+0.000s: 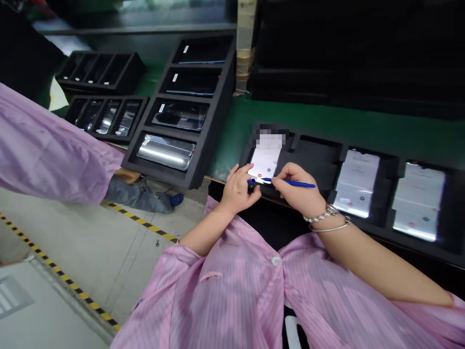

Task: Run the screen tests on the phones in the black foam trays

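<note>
My right hand (296,189) is closed around a blue pen (300,184), its tip pointing left over the lower end of a lit phone (267,157). That phone lies in the leftmost slot of a black foam tray (319,179); its top is pixelated. My left hand (238,189) is at the phone's lower left corner, fingers curled, with a short blue piece like a pen cap (251,182) at the fingertips. A small white patch shows between cap and pen tip. Farther right in the tray, two more phones (358,182) glow with white screens.
A taller foam tray (203,160) with several dark-screened phones stands to the left, with smaller phone trays (119,72) behind it. A co-worker's pink sleeve (54,145) reaches in at left. Black-and-yellow tape (138,218) marks the floor. A taped post (245,48) rises behind the green bench (232,116).
</note>
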`<state>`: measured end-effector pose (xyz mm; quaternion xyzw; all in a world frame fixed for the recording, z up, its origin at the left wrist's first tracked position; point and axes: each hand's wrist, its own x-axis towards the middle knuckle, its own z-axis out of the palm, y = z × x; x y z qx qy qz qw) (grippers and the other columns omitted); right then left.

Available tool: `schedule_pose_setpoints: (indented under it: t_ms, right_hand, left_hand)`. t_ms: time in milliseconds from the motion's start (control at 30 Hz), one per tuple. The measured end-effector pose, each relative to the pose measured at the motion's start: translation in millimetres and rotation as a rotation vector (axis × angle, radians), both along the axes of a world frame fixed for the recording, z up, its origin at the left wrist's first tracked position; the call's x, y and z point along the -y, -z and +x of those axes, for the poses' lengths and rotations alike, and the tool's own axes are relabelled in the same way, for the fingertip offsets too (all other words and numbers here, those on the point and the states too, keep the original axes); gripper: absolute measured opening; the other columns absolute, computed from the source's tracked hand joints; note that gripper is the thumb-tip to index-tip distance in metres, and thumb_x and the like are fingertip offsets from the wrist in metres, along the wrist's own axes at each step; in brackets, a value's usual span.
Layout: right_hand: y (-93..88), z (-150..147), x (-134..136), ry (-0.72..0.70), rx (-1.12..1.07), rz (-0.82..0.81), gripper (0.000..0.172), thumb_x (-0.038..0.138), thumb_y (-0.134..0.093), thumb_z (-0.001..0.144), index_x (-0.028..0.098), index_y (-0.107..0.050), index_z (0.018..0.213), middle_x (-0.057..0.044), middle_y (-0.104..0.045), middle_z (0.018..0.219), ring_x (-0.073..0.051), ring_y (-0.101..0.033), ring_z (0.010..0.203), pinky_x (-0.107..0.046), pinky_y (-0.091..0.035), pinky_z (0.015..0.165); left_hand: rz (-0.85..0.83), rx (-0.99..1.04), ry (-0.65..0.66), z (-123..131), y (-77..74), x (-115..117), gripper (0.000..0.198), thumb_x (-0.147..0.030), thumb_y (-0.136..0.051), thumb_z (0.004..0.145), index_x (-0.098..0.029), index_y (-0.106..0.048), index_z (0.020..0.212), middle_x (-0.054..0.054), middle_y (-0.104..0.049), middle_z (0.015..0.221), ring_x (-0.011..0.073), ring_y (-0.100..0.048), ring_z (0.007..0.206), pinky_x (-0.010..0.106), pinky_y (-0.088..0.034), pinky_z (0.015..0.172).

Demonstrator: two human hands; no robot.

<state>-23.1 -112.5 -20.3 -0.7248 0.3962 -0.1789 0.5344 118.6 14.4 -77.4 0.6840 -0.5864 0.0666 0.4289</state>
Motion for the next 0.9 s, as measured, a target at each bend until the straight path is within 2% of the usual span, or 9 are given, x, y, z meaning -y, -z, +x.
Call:
schedule_pose_setpoints:
  t_ms: [100, 233, 300, 367, 467, 567, 733, 833, 900]
  right_hand:
    - [0.6, 1.8, -0.5, -0.012, -0.001, -0.062, 0.021, 0.038, -0.063, 0.072, 0.022, -0.050, 0.068, 0.002, -0.051, 0.061, -0.015, -0.049, 0.056, -0.025, -0.035, 0.051]
    - [-1.7, 1.0, 0.6, -0.008, 0.014, -0.037, 0.021, 0.038, -0.063, 0.072, 0.022, -0.049, 0.068, 0.003, -0.052, 0.058, -0.016, -0.051, 0.054, -0.026, -0.037, 0.052]
    - [-9.8, -6.4, 0.7, 0.035, 0.074, 0.003, 0.021, 0.037, -0.064, 0.073, 0.022, -0.049, 0.070, 0.003, -0.054, 0.059, -0.017, -0.055, 0.053, -0.027, -0.040, 0.052]
    - [-24.5, -19.8, -0.4, 0.079, 0.210, 0.077, 0.022, 0.034, -0.067, 0.077, 0.023, -0.048, 0.073, 0.004, -0.055, 0.059, -0.018, -0.060, 0.054, -0.028, -0.043, 0.054]
    - [-52.0, -45.9, -3.2, 0.043, 0.411, 0.168, 0.025, 0.030, -0.071, 0.082, 0.023, -0.048, 0.077, 0.005, -0.056, 0.062, -0.018, -0.062, 0.055, -0.028, -0.046, 0.054]
    - [-69.1, -67.3, -1.3, -0.058, 0.502, 0.209, 0.024, 0.028, -0.073, 0.086, 0.023, -0.050, 0.078, 0.002, -0.061, 0.069, -0.017, -0.063, 0.057, -0.027, -0.046, 0.053]
    - [-70.1, -85.2, 8.1, -0.056, 0.505, 0.223, 0.025, 0.032, -0.072, 0.086, 0.021, -0.052, 0.077, 0.001, -0.061, 0.070, -0.014, -0.061, 0.061, -0.024, -0.045, 0.058]
    - [-69.3, -94.1, 19.1, -0.057, 0.514, 0.218, 0.031, 0.042, -0.072, 0.084, 0.021, -0.051, 0.076, 0.003, -0.058, 0.066, -0.013, -0.059, 0.058, -0.023, -0.044, 0.055]
    - [-69.2, -102.6, 37.2, -0.056, 0.491, 0.139, 0.036, 0.048, -0.074, 0.081, 0.020, -0.052, 0.076, 0.003, -0.057, 0.061, -0.014, -0.056, 0.053, -0.022, -0.040, 0.048]
  left_hand:
    - [0.046, -0.030, 0.011, 0.9, -0.1, -0.5, 0.021, -0.029, -0.057, 0.091, -0.025, -0.042, 0.106, 0.019, -0.066, 0.134, 0.0272, -0.063, 0.129, 0.059, -0.044, 0.116]
    - [0.062, -0.033, 0.037, 5.6, -6.4, -2.0, 0.020, -0.034, -0.058, 0.093, -0.024, -0.046, 0.105, 0.020, -0.066, 0.134, 0.0286, -0.063, 0.130, 0.058, -0.043, 0.117]
    - [0.089, -0.027, 0.064, 6.1, -16.4, -4.2, 0.015, -0.034, -0.053, 0.097, -0.022, -0.049, 0.106, 0.019, -0.066, 0.134, 0.0292, -0.061, 0.132, 0.057, -0.039, 0.118]
    - [0.140, -0.036, 0.095, 3.3, -31.0, -7.2, 0.013, -0.031, -0.046, 0.101, -0.022, -0.053, 0.107, 0.016, -0.068, 0.133, 0.0281, -0.060, 0.133, 0.058, -0.029, 0.124]
    - [0.184, -0.015, 0.180, -5.8, -54.5, -8.4, 0.015, -0.029, -0.043, 0.102, -0.022, -0.056, 0.106, 0.012, -0.072, 0.126, 0.0257, -0.065, 0.126, 0.058, -0.015, 0.129]
    - [0.180, 0.037, 0.299, -14.1, -70.2, 0.5, 0.015, -0.029, -0.044, 0.102, -0.022, -0.057, 0.106, 0.011, -0.073, 0.122, 0.0236, -0.069, 0.117, 0.056, -0.025, 0.127]
    - [0.118, 0.173, 0.505, -24.2, -88.6, 31.0, 0.016, -0.024, -0.047, 0.100, -0.022, -0.057, 0.113, 0.013, -0.074, 0.120, 0.0243, -0.072, 0.113, 0.053, -0.047, 0.116]
    - [0.104, 0.269, 0.552, -26.3, -94.2, 51.8, 0.037, -0.021, -0.052, 0.095, -0.028, -0.057, 0.131, 0.009, -0.075, 0.121, 0.0272, -0.072, 0.113, 0.051, -0.059, 0.104]
    - [0.037, 0.323, 0.597, -21.7, -87.1, 75.2, 0.054, -0.024, -0.055, 0.090, -0.035, -0.052, 0.143, 0.006, -0.076, 0.120, 0.0316, -0.074, 0.108, 0.052, -0.066, 0.090]
